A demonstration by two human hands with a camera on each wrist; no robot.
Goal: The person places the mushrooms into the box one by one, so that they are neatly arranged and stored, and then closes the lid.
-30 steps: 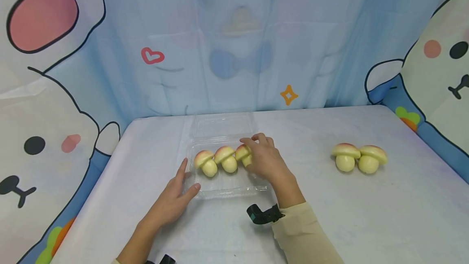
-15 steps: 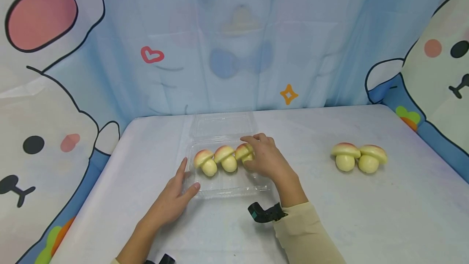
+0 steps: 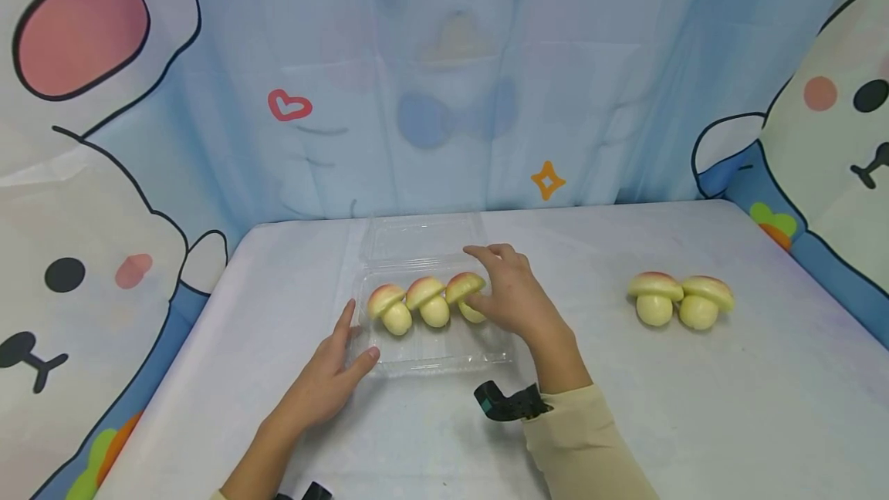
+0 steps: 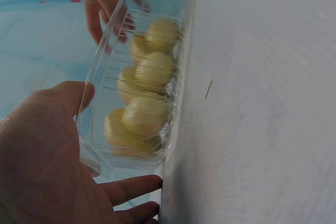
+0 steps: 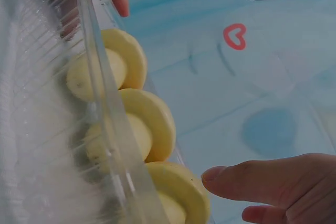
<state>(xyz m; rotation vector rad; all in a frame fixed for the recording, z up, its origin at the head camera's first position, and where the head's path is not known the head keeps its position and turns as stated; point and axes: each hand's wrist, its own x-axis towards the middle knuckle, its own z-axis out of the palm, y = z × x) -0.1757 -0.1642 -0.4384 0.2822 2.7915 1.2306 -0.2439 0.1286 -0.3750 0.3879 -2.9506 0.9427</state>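
Note:
Three yellow mushroom models with red-tinged caps stand in a row inside a clear plastic clamshell box [image 3: 417, 349]: the left mushroom [image 3: 396, 316], the middle mushroom [image 3: 434, 307] and the right mushroom [image 3: 464, 286]. My left hand [image 3: 329, 376] rests against the box's left side, fingers spread, its thumb by the front corner. In the left wrist view that thumb touches the clear rim. Over the box's right side is my right hand [image 3: 517, 295], its fingers parted round the right mushroom without gripping it. The right wrist view shows its thumb [image 5: 241, 179] close beside that mushroom's cap.
The box's lid [image 3: 425, 239] lies folded back behind it. Two more mushrooms [image 3: 654, 298] stand side by side on the white-covered table [image 3: 694, 407] at the right. A blue cartoon curtain [image 3: 444, 99] hangs along the back.
My right hand has let go of the right mushroom and shifted slightly right and back, its fingers spreading. The mushroom stays in the box. My left hand has not moved.

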